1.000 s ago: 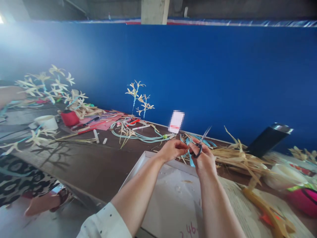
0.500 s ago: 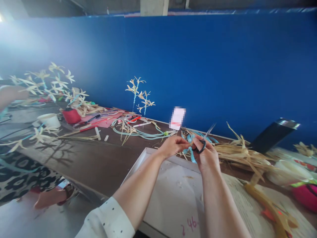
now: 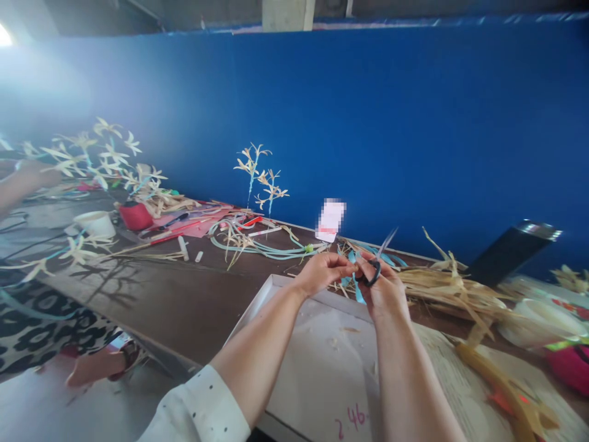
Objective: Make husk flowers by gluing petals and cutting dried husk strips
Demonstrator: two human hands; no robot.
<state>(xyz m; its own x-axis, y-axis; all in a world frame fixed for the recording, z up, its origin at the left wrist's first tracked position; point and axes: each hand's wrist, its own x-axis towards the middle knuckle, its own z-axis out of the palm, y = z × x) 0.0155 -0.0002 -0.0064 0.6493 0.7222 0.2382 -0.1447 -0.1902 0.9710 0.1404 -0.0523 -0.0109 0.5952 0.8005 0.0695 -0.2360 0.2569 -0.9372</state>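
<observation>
My left hand [image 3: 323, 273] is closed in a pinch, its fingertips meeting those of my right hand; what it holds is too small to make out. Black-handled scissors [image 3: 373, 274] are in my right hand [image 3: 387, 291], their blades pointing up and away to the right. A light-blue strip [image 3: 359, 293] hangs just under the fingertips; I cannot tell which hand has it. Both hands are over the far edge of a shallow white box lid [image 3: 317, 356]. Right of them lies a bundle of dry husk strips [image 3: 432, 283].
Two husk flower stems [image 3: 252, 169] stand by the blue wall, left of a white card [image 3: 330, 221]. Pale blue tubing [image 3: 257, 248] lies coiled there. A black flask [image 3: 510, 252] leans at right, beyond a yellow tool [image 3: 497, 380]. Another person's hand [image 3: 39, 176] is at far left.
My hands stay almost in place, with the scissors tilting slightly. At far left, the other person's hand has shifted a little to the right.
</observation>
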